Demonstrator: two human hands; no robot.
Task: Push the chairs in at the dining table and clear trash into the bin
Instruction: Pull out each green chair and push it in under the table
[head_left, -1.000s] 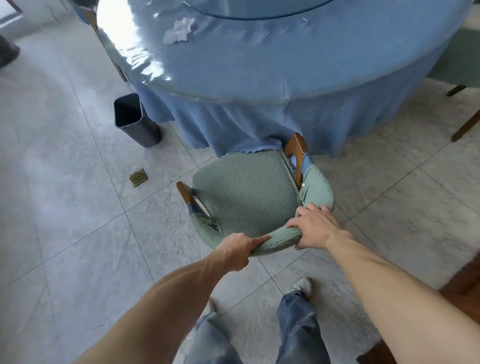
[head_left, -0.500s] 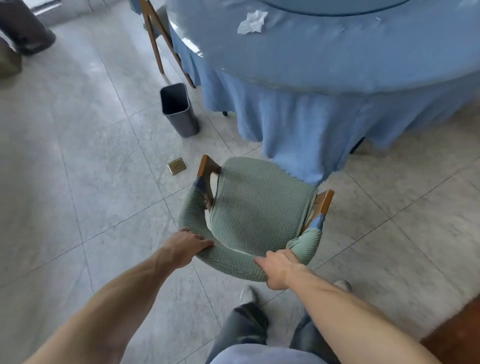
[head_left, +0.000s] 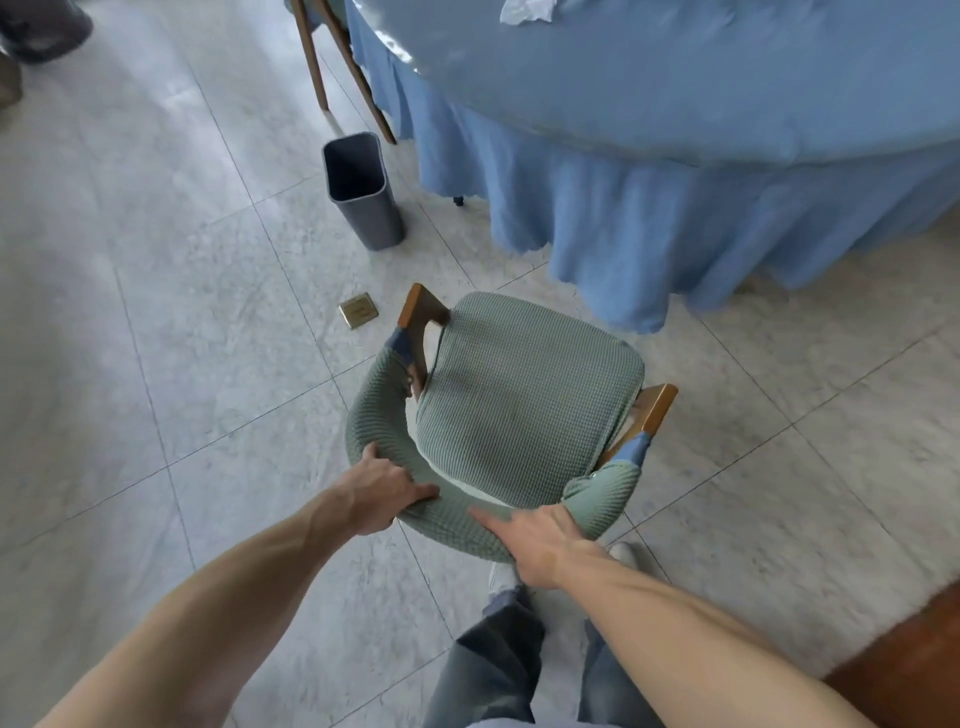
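A chair with a green knitted cover (head_left: 524, 405) and wooden arms stands on the tiled floor, just off the hem of the round dining table's blue cloth (head_left: 675, 130). Its seat faces the table at an angle. My left hand (head_left: 382, 493) grips the curved backrest at its left end. At the right end my right hand (head_left: 540, 545) holds the same backrest, thumb lying along the top. A crumpled white tissue (head_left: 524, 10) lies on the table at the top edge of the view. A dark grey bin (head_left: 363, 192) stands open on the floor left of the table.
A brass floor socket (head_left: 358, 310) sits in the tile between bin and chair. Wooden legs of another chair (head_left: 332, 62) stand behind the bin at the table. A dark object (head_left: 41, 26) is at the top left. Brown wood (head_left: 909, 665) fills the bottom right corner.
The chair has come back out from under the tablecloth and swung round, so its seat now stands free of the hem. Both hands shifted along the backrest.
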